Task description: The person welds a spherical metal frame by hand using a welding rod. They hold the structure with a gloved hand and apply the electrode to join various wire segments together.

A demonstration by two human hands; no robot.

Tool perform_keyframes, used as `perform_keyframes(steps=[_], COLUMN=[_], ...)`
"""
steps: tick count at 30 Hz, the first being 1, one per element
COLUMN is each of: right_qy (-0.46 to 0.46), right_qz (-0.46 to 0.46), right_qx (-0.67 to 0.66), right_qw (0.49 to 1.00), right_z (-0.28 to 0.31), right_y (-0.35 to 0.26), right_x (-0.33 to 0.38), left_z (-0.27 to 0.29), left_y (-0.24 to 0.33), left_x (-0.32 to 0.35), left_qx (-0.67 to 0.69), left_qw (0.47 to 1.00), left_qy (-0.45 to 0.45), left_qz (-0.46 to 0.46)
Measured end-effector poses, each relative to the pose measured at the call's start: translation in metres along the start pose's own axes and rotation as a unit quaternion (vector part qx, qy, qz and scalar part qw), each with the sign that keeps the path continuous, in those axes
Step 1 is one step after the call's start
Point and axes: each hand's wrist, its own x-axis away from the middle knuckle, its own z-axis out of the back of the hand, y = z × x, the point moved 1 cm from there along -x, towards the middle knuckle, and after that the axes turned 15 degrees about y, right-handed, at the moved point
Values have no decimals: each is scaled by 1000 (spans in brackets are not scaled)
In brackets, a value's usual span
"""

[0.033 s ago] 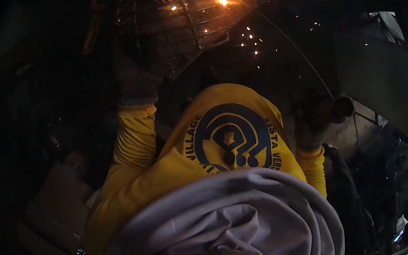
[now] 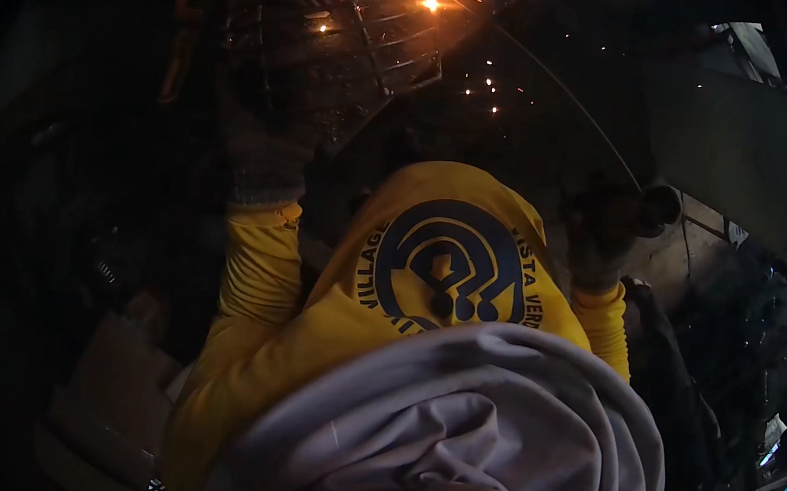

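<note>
Right hand (image 2: 602, 220), dim in shadow, closed around a dark, round-ended rod holder (image 2: 661, 212); a thin, slightly bowed metal rod (image 2: 572, 94) extends from the holder toward an orange-white glow (image 2: 428, 0) just inside the right edge of a dark metal grid of crossed wires (image 2: 360, 26). The grid thus lies well apart from the right hand, beyond the rod. Left hand (image 2: 265, 141), in a grey-cuffed glove, at the grid's lower left corner; fingers obscured, grip cannot be told. Sparks (image 2: 488, 83) scatter beyond the right edge; a long orange-toned tool (image 2: 183, 41) lies beside the left edge.
</note>
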Motion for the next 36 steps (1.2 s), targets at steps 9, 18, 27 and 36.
perform_keyframes(steps=[9,18,27,36], right_qy=[38,9,-45,10], right_qz=[-5,12,80,65], right_qx=[35,118,156,104], right_qw=[999,993,983,992], right_z=[-22,-26,-13,-13], right_y=[-27,-37,-11,-10], right_x=[-5,-10,-10,-14], left_z=[-6,-8,21,23], left_y=[-4,-6,9,5], left_x=[9,2,-10,-8], left_qx=[-22,14,63,11], left_qw=[991,981,977,985], left_qy=[120,177,-65,-12], left_qz=[-58,-83,192,169])
